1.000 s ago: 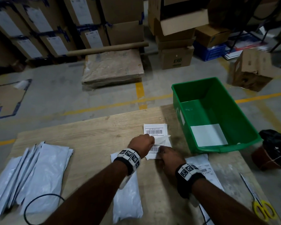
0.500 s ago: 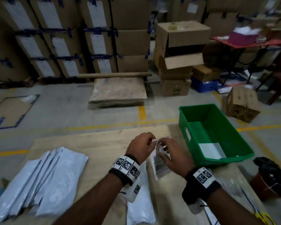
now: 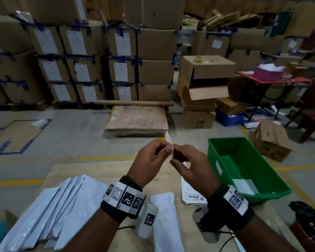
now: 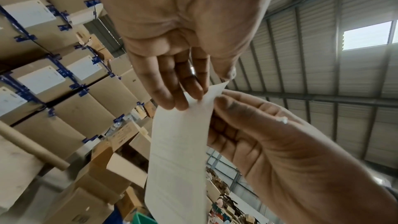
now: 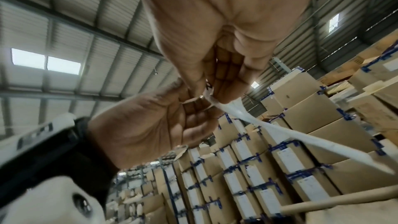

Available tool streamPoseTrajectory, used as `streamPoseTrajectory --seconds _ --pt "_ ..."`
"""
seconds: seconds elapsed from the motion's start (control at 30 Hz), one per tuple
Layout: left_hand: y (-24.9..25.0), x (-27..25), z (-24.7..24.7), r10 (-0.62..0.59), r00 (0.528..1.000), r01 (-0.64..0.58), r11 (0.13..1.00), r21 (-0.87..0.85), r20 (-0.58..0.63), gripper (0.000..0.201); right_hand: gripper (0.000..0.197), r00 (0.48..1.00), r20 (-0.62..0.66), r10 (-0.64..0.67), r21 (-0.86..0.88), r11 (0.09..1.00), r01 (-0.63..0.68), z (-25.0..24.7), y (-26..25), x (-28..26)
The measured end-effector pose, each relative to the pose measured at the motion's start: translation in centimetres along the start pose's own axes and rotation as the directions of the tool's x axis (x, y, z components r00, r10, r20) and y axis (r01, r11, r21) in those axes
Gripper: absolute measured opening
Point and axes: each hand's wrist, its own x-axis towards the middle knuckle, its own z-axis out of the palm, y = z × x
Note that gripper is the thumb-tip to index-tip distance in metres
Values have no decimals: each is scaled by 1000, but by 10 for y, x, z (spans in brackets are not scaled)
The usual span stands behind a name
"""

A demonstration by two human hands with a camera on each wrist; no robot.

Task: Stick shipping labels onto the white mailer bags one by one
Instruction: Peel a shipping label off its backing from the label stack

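Two hands, left [image 3: 151,161] and right [image 3: 193,167], pinch one label [image 4: 181,151] above the table [image 3: 102,170].

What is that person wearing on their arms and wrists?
Both forearms are bare, with no sleeves. The left hand and right hand wear no gloves. Each wrist carries a black fabric wristband wrapped with a white strip of square black-and-white coded markers. A small white camera pod hangs under the left wrist, and a thin black cable trails near the right.
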Motion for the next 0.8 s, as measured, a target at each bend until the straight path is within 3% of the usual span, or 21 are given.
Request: streamPoseTrajectory --seconds 0.2,0.53,0.8 --pt "11 1 -8 66 997 -65 998 28 -35 11 30 998 -32 59 200 979 -52 -5 -8 15" --pt "15 5 -8 123 992 -126 965 230 26 19 24 998 -14 60 258 965 -54 -12 -1 21" --pt "13 5 -14 138 990 -138 960 242 18 18 21 999 20 49 300 953 -53 -9 2 24"
